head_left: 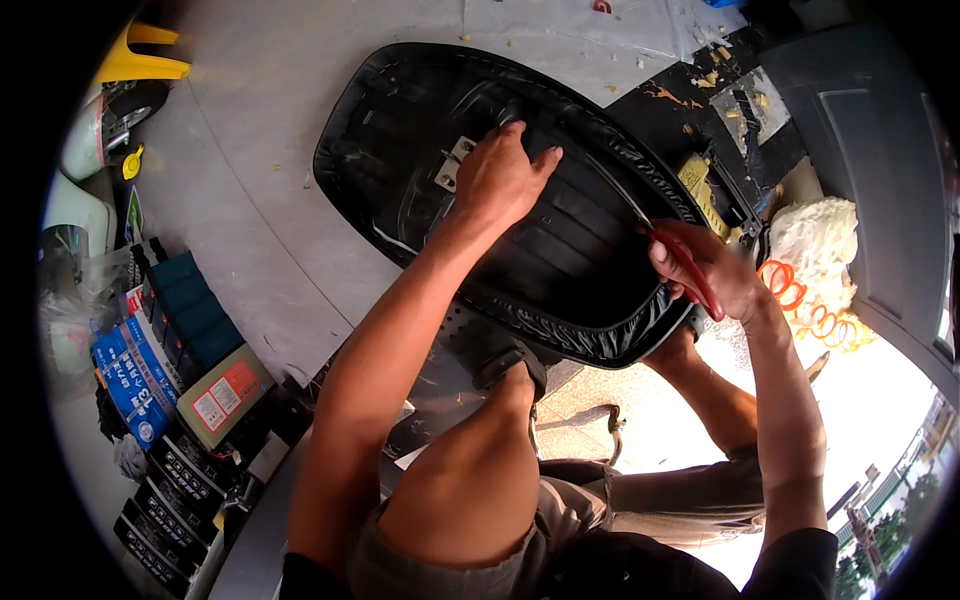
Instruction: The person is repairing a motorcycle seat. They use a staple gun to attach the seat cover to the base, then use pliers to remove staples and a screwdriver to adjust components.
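A black scooter seat (560, 215) lies upside down across my knees, its hollow underside facing up. Gathered black cover material (575, 335) is folded in over its rim. My left hand (497, 175) rests on the underside, thumb and forefinger apart, beside a silver metal hinge bracket (452, 165). In my right hand (715, 265) is a red-handled tool (690, 268), apparently pliers, gripped at the seat's right side. Its thin metal end points at the folded cover edge; the exact tip is hard to make out.
A grey-white sheet (260, 130) covers the surface beyond the seat. At the right are a yellow-and-black stapler-like tool (708, 195), an orange coiled hose (820, 320) and pale foam (815, 245). Several boxes (225, 393) stand at the left, and a grey door (880, 180) at the far right.
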Demonstrator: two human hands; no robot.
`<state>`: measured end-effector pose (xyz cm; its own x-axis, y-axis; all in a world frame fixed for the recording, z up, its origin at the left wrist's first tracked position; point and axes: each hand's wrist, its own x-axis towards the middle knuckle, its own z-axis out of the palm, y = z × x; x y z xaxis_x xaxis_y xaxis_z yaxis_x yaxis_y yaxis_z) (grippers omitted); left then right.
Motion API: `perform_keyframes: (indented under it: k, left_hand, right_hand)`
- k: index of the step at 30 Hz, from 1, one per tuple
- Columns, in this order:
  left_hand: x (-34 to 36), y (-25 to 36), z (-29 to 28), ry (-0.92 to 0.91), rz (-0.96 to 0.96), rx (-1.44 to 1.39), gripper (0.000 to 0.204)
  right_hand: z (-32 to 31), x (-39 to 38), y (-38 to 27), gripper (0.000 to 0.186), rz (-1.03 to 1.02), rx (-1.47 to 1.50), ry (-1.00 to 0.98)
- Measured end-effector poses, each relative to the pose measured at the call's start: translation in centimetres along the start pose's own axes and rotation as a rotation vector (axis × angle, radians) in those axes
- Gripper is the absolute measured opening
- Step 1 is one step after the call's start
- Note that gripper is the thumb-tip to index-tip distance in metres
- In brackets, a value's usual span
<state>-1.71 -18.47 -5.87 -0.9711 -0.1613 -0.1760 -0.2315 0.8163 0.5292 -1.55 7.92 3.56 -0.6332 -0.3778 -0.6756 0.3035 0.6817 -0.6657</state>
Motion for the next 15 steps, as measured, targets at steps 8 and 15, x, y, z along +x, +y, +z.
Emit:
perform_keyframes:
  k: [8, 15]
  left_hand:
    - [3.7, -0.5, 3.2, -0.006, -0.329, -0.653, 0.034]
    - [3.0, -1.8, 1.0, -0.152, -0.371, -1.117, 0.02]
  right_hand:
    - [0.8, 4.1, -2.1, 0.067, -0.002, 0.14, -0.064]
    - [-1.2, 9.0, -2.8, 0.069, 0.156, 0.045, -0.318]
